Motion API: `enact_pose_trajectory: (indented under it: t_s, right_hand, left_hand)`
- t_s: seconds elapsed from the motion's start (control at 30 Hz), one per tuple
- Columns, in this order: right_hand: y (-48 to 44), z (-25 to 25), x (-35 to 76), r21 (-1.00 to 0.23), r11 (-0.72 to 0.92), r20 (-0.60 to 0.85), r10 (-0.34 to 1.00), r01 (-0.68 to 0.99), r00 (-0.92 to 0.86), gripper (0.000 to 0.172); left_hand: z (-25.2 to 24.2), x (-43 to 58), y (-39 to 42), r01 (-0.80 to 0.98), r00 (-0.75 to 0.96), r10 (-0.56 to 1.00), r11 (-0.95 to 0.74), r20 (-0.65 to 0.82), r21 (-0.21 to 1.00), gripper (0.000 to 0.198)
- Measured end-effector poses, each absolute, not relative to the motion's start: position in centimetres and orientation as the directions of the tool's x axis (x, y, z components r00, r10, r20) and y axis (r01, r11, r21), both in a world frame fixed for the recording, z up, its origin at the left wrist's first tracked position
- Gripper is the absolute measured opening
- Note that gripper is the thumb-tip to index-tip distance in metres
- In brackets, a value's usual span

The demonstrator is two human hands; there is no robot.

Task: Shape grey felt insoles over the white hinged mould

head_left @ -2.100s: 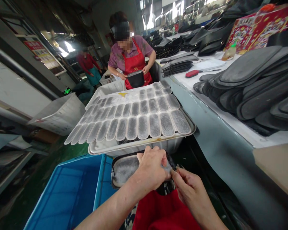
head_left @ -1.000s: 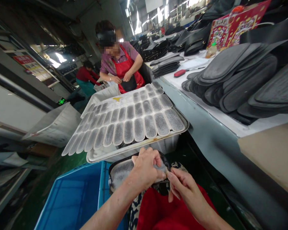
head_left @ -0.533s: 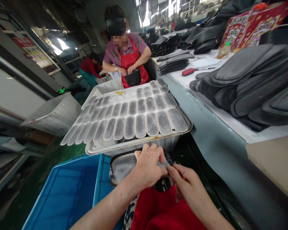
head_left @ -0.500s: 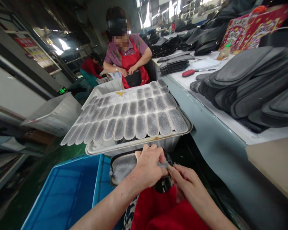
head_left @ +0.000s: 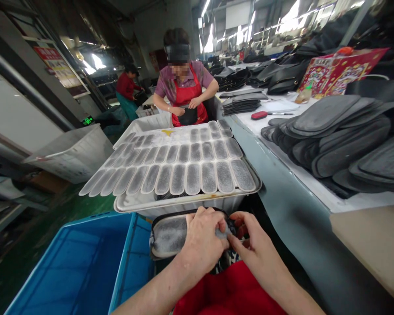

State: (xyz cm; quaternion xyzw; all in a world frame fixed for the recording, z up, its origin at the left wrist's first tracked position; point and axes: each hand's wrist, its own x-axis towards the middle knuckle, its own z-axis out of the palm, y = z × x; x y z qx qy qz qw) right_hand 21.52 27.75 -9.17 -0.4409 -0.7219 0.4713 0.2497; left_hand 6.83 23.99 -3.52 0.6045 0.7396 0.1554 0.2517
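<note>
A long oval bag base panel, grey and whitish-speckled with a black rim, lies in front of me above my lap. My left hand lies over its right half with bent fingers, gripping it and hiding much of that part. At the panel's right end, my right hand has thumb and fingers closed around the black edge; the exact spot they pinch is partly hidden. Just beyond stand rows of similar grey oval panels, laid out on a white board over a white plastic tub.
A blue crate stands at the left. On the right, a table edge runs away from me, bearing stacked dark panels and a red-handled tool. A co-worker in a red apron handles a black piece beyond the board.
My right hand has moved up along the panel's right end, its fingers now reaching over the edge. The left hand keeps its hold. The view has tilted up slightly.
</note>
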Motion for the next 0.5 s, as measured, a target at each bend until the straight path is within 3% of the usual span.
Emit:
enact_pose_trajectory:
  t_s: [0.23,0.37,0.5]
  right_hand:
    - [27.9,-8.6,21.4,-0.857,0.210,-0.057,0.869,0.470,-0.492,0.022]
    - [27.6,-8.8,21.4,-0.850,0.233,-0.039,0.867,0.473,-0.497,0.020]
    - [27.5,-9.3,21.4,-0.840,0.226,-0.050,0.873,0.493,-0.485,0.019]
  left_hand:
    - [-3.0,6.3,22.3,0.788,-0.092,0.993,0.118,-0.074,0.604,0.012]
    - [-2.4,4.3,21.3,0.614,0.017,0.994,0.078,-0.112,0.785,0.025]
    - [-2.9,2.0,20.3,0.431,-0.260,0.965,0.157,-0.045,0.888,0.023]
